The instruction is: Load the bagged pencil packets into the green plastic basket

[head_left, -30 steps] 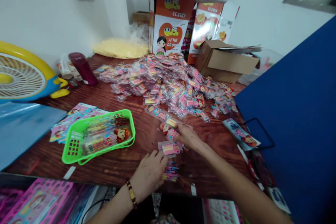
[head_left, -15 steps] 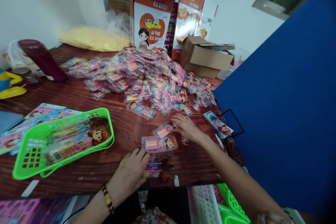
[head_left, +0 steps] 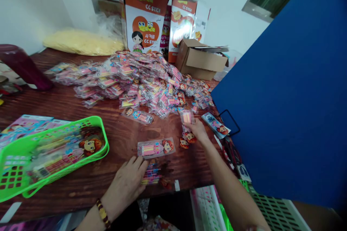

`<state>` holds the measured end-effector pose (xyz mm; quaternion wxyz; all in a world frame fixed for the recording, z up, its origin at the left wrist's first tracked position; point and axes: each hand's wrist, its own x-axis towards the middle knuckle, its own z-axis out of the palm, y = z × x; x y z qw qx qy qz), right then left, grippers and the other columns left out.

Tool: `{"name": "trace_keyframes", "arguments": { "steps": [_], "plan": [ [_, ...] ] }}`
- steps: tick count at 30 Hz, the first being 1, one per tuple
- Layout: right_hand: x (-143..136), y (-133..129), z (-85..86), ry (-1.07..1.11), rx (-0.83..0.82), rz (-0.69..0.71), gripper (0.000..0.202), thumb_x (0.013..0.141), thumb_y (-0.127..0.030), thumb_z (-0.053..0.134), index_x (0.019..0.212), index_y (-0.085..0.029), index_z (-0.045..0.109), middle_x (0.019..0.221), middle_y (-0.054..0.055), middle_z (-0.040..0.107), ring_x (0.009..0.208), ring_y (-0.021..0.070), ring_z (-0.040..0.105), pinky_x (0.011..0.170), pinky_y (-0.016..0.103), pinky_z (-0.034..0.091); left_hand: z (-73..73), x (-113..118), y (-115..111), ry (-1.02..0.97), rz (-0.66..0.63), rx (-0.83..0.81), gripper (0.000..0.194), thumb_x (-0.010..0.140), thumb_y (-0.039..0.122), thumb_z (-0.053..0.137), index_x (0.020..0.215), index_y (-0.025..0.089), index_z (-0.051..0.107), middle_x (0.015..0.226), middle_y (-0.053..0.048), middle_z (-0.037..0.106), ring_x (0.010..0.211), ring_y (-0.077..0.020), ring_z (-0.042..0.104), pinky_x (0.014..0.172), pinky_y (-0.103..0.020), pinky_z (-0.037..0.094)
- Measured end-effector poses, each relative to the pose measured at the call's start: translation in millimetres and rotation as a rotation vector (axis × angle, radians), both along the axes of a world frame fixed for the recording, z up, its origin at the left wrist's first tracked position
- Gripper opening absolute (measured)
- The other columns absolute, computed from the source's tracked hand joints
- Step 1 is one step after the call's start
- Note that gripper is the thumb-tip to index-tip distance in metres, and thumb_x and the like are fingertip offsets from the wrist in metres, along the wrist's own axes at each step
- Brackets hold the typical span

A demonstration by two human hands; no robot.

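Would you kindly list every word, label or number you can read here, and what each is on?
"CC STICK": twice on the large orange-and-white box.
"CC STICK": on the narrower box to its right.
"STICK": on the flat packet just beyond the left hand.
Too small, stylised or blurred to read surely: the box logos, the Korean line, and print on the heaped packets.
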<state>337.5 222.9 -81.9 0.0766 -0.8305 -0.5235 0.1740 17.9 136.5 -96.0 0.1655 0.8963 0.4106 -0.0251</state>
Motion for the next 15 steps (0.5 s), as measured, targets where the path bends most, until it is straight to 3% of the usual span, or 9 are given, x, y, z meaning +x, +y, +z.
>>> {"name": "trace_keyframes", "arguments": {
  "steps": [3,6,10,15],
  "plan": [
    [8,-19,-8.2,-0.095,-0.085,-0.196,0.057,0.084,-0.055,0.058,0.120,-0.011,0.054,0.109,0.021,0.065,0.104,0.0336,0.064,0.083,0.042,0.049,0.9,0,0,-0.004,0.001,0.011,0.046,0.076,0.012,0.059,0.121,0.021,0.050,0.120,-0.008,0.053,0.112,-0.0272,0.047,0.097,-0.043,0.043],
    [5,-22,-15.5,-0.163,-0.163,-0.312,0.070,0.079,-0.060,0.063,0.126,-0.009,0.050,0.125,0.026,0.057,0.117,0.0375,0.057,0.090,0.047,0.047,4.0,0,-1,-0.013,-0.004,0.013,0.045,0.077,0.014,0.060,0.120,0.020,0.050,0.118,-0.008,0.053,0.111,-0.0276,0.047,0.094,-0.043,0.045],
    [4,-13,-19.3,-0.067,-0.231,-0.229,0.061,0.073,-0.052,0.070,0.116,-0.012,0.058,0.117,0.020,0.063,0.111,0.0341,0.061,0.086,0.041,0.048,4.3,1,-2,-0.008,0.008,0.019,0.041,0.077,0.015,0.061,0.116,0.020,0.051,0.117,-0.007,0.053,0.109,-0.0274,0.047,0.093,-0.044,0.045],
    [0,-13,-4.4,-0.027,-0.103,-0.096,0.040,0.077,-0.034,0.066,0.112,-0.016,0.057,0.107,0.013,0.067,0.101,0.0256,0.063,0.079,0.031,0.046,1.2,0,-2,-0.026,0.004,0.021,0.042,0.077,0.017,0.061,0.118,0.021,0.049,0.117,-0.007,0.053,0.108,-0.0274,0.047,0.093,-0.044,0.046]
  ]
}}
